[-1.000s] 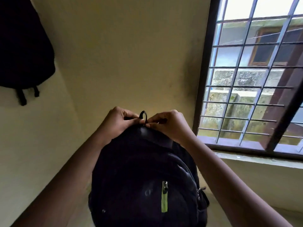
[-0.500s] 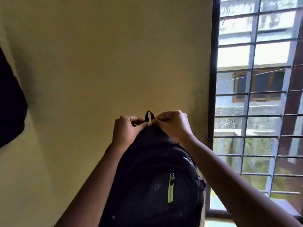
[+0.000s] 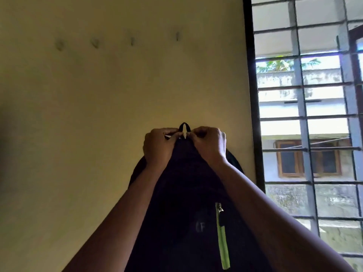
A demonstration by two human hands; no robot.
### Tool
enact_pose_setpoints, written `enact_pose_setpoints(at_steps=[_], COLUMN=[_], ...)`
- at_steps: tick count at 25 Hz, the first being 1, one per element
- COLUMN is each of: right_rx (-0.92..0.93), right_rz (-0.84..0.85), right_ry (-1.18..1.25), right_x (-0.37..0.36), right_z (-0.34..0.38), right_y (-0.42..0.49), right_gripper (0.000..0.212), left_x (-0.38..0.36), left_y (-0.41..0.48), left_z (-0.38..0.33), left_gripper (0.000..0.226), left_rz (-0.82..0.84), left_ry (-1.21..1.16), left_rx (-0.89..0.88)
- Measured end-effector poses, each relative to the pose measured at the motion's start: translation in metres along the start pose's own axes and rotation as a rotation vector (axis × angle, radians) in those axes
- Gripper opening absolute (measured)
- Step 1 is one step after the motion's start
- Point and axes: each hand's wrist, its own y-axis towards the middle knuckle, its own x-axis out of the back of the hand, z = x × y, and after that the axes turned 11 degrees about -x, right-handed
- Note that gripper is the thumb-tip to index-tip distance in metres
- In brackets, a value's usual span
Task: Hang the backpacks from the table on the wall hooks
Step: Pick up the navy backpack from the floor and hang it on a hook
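A dark backpack (image 3: 188,203) with a lime-green zip hangs in front of me, held up against the yellow wall. My left hand (image 3: 159,147) and my right hand (image 3: 209,145) pinch its top on either side of the small black hanging loop (image 3: 184,127), which stands upright between them. High on the wall runs a row of several small hooks (image 3: 177,36), well above the loop; the rightmost hook is almost straight over it. The bag's lower part is cut off by the frame.
A barred window (image 3: 306,134) with a dark frame fills the right side, close to my right forearm. The yellow wall (image 3: 98,114) spreads left of the bag.
The view has tilted up, bringing the wall hooks into sight. The other dark bag at the left edge has left the view. Both hands keep their pinch on the backpack's top.
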Motion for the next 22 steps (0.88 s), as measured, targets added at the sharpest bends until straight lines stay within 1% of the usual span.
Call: enact_pose_setpoints(at_steps=[3,8,12,15,22], right_rx=[0.042,0.128,0.192,0.216,0.254], right_rz=[-0.010,-0.029,-0.074,-0.125,-0.215], right_ry=[0.077,0.136,0.120,0.134,0.156], right_x=[0.002,0.002,-0.005,-0.011,-0.011], right_z=[0.016,0.054,0.085,0.106,0.141], right_y=[0.032,0.090,0.133,0.160,0.204], right_gripper=[0.016,0.012,0.015,0.016,0.019], left_x=[-0.014,-0.020,-0.023,-0.030,-0.035], left_y=[0.033,0.101,0.155,0.197,0.257], left_z=[-0.006,-0.010,-0.009,-0.006,-0.012], left_gripper=[0.022,0.024,0.023,0.020,0.024], left_rz=[-0.077,-0.120,-0.137,-0.181,-0.289], left_ry=[-0.029,-0.118,-0.268,-0.302,-0.345], left_rx=[0.007,-0.031,0.015,0.048,-0.024])
